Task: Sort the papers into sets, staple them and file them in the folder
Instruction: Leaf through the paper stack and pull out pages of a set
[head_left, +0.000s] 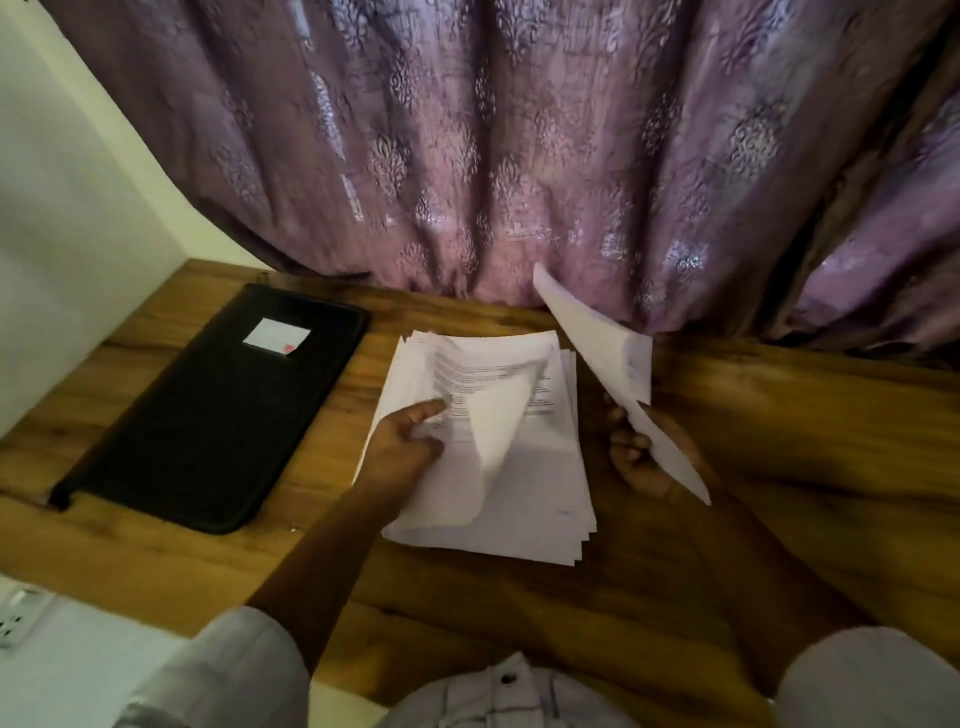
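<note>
Two hands are busy with the sorting step. The left hand (410, 441) pinches the top sheet (493, 441) of the stack of papers (540, 499) and peels it up so that it curls toward the person. The right hand (644, 457) grips some loose sheets (608, 353), raised off the bench (779, 441) at about two o'clock from the stack and tilted on edge toward the curtain (519, 156). How many sheets it holds I cannot tell.

The stack lies flat on the bench, its edges fanned unevenly. The black folder (218, 410) lies closed at nine o'clock from the stack, apart from it, with a white label (275, 335) near its far end. No stapler is in view.

By my reckoning the task is at an early stage: a first set is being gathered, and nothing looks stapled or filed. The next move calls for lifting the top sheet clear without dragging the page beneath it, then joining it to the set in the right hand. The edges should be squared before any stapling.
</note>
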